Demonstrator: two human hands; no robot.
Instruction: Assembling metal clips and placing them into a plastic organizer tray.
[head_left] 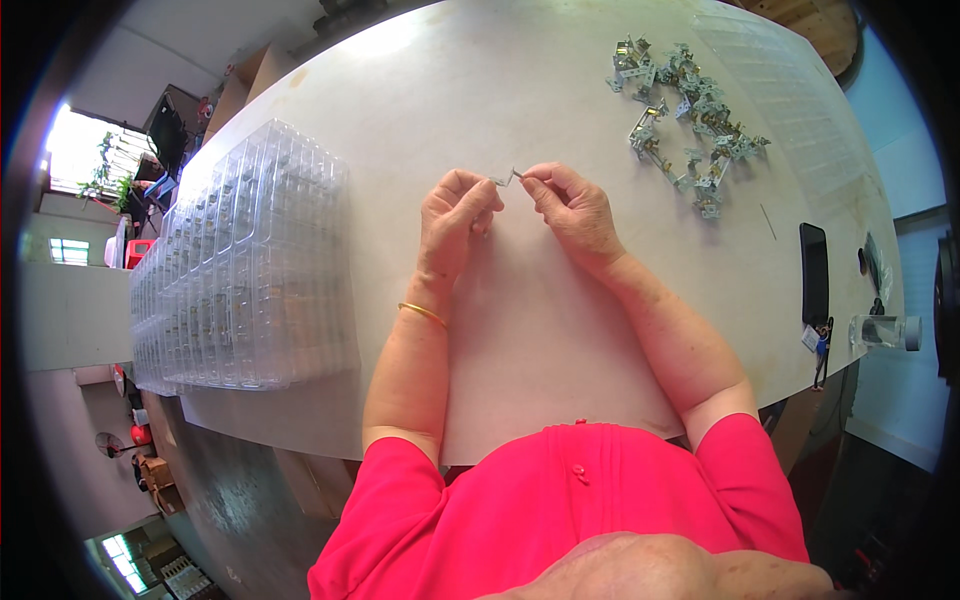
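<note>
Apparently mid-handling, the bare left hand (458, 210) and right hand (577, 210) pinch small silvery metal hardware (515, 173), likely needing steady alignment next.

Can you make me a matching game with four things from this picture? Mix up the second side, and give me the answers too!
Things:
1. Stack of clear trays
2. Metal parts
3. Phone
4. Left hand

Clues:
A. Has a gold-coloured bracelet at its wrist
B. Stands at the left side of the table
C. Has a black screen
D. Lie in a loose, silvery cluster toward the far right

Right pairs: 1-B, 2-D, 3-C, 4-A
</note>
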